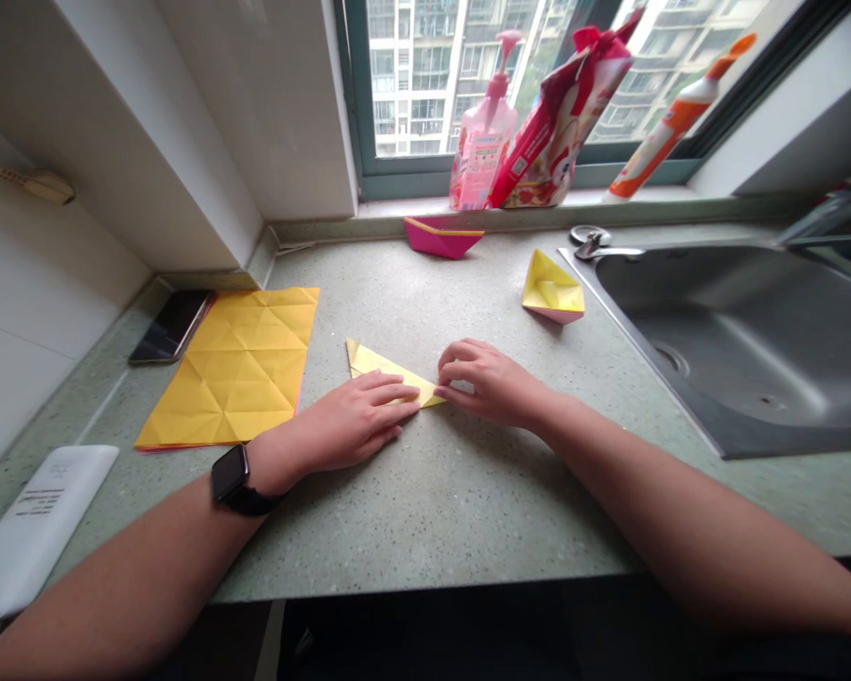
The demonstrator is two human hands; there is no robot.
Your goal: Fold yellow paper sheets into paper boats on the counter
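A pale yellow folded paper (373,363), roughly triangular, lies on the counter between my hands. My left hand (358,416), with a black watch at the wrist, rests flat across its near side, fingers stretched out. At the right-hand tip of the paper my right hand (486,381) has its thumb and fingers closed on the corner. Part of the fold is hidden under the left fingers. Farther back sit a magenta paper boat (443,241) and a yellow folded paper boat (554,288) with a pink underside.
Creased yellow paper sheets (248,364) lie at left, beside a phone (172,326) and a white power bank (39,530). A steel sink (723,331) is set in at right. A pump bottle (483,156), red bag (567,123) and orange-white bottle (667,132) line the windowsill.
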